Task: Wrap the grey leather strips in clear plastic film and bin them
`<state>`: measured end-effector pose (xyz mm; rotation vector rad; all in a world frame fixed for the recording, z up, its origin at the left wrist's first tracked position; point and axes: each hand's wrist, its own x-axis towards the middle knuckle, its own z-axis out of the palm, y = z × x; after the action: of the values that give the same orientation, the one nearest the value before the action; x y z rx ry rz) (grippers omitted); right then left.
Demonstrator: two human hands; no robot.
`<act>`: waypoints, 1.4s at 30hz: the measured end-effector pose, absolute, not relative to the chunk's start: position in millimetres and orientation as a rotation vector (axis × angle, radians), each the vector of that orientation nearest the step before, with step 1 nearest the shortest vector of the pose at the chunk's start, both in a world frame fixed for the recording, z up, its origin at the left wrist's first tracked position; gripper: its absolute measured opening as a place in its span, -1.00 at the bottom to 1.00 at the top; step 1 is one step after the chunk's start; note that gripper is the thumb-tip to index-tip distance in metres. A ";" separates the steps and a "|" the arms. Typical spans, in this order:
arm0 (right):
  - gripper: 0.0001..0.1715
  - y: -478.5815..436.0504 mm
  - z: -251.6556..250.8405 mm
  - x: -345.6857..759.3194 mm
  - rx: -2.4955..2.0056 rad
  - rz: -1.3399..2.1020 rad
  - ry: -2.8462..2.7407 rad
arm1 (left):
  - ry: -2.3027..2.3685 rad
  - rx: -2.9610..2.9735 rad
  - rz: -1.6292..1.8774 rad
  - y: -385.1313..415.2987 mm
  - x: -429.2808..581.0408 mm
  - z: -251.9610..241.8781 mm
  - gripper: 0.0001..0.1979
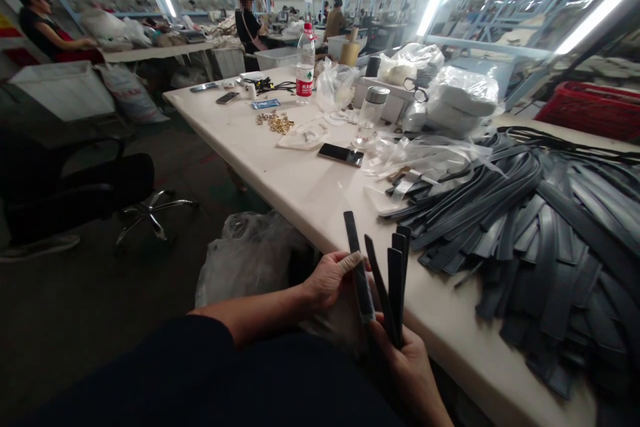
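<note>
My left hand (330,279) pinches one dark strap (353,235) between thumb and fingers, the thumb lying across its face. A pale wrap, perhaps tape or a finger cover, shows on that thumb. My right hand (403,353) is closed around several more dark straps (396,273), whose rounded ends fan upward. The lower end of the left strap also meets my right thumb. Both hands are just in front of the table edge. To their right lies a large pile of dark grey straps (555,227), spilling over the table's near side.
On the white table (295,180) are a phone (341,155), a glass bottle (371,113), a red-labelled water bottle (305,67) and small gold metal pieces (281,123). Plastic bags (463,100) stand behind. An office chair (100,180) is at left; people sit farther back.
</note>
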<state>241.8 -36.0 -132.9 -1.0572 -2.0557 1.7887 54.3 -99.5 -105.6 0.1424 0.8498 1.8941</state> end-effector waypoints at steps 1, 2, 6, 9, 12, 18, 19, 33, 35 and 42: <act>-0.36 -36.5 -129.4 236.2 -1.052 1.756 -2.054 | 0.840 0.144 1.894 -99.8 57.2 -106.2 -0.49; -0.36 -36.5 -125.3 230.2 -1.043 1.712 -2.058 | 0.835 0.143 1.892 -100.9 61.2 -107.3 -0.51; -0.41 -33.5 -110.5 212.5 -0.968 1.602 -2.084 | 0.868 0.158 1.800 -111.2 80.0 -114.0 -0.53; -0.48 -31.5 -106.6 211.9 -0.877 1.593 -2.098 | 0.895 0.218 1.684 -117.3 83.2 -114.5 -0.51; -0.49 -34.0 -111.0 219.8 -0.896 1.607 -2.136 | 0.912 0.230 1.784 -113.7 70.0 -106.6 -0.52; -0.49 -40.4 -125.9 230.1 -0.881 1.593 -2.153 | 0.921 0.184 1.919 -105.0 63.3 -106.0 -0.51; -0.49 -40.1 -125.5 229.9 -0.866 1.596 -2.144 | 0.912 0.193 1.845 -106.3 68.6 -109.9 -0.51; -0.38 -37.2 -108.8 215.6 -0.968 1.655 -1.915 | 0.892 0.178 1.746 -108.4 86.7 -92.9 -0.50; -0.43 -37.6 -106.8 216.8 -0.968 1.594 -1.904 | 0.896 0.215 1.716 -111.1 95.3 -98.1 -0.49; -0.51 -35.8 -99.1 229.0 -0.915 1.564 -1.975 | 0.918 0.279 1.762 -103.0 87.2 -92.0 -0.55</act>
<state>229.0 -35.8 -99.1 -0.9154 -1.9752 1.5636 87.2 -103.0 -92.0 0.2789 0.9177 1.7622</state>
